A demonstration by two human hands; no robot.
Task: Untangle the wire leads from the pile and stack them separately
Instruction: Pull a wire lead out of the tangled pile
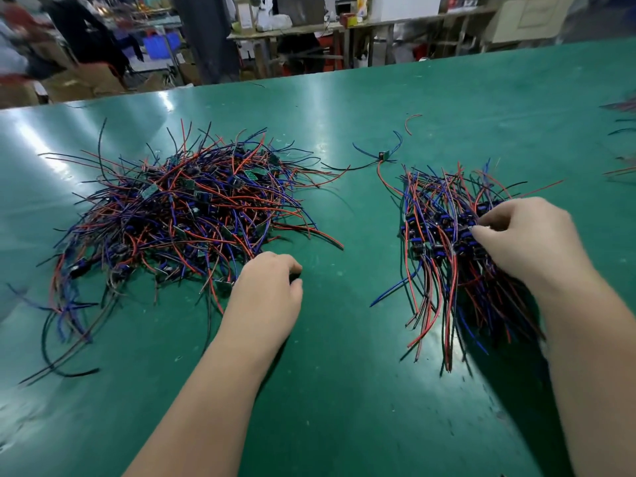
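A big tangled pile [179, 215] of red, blue and black wire leads with small green boards lies on the left of the green table [344, 390]. To the right lies a stack of aligned leads [444, 249], their wires running toward me. My left hand [266, 290] hovers at the tangled pile's near right edge, fingers curled down; whether it holds a wire is hidden. My right hand [526, 242] rests on the right side of the stack, and its fingertips pinch a lead there.
A single lead [382, 155] with a small board lies alone beyond the stack, and a loose red wire [411, 122] farther back. More wires show at the table's right edge [621, 139]. Beyond the far edge stand workbenches, boxes and a blurred person.
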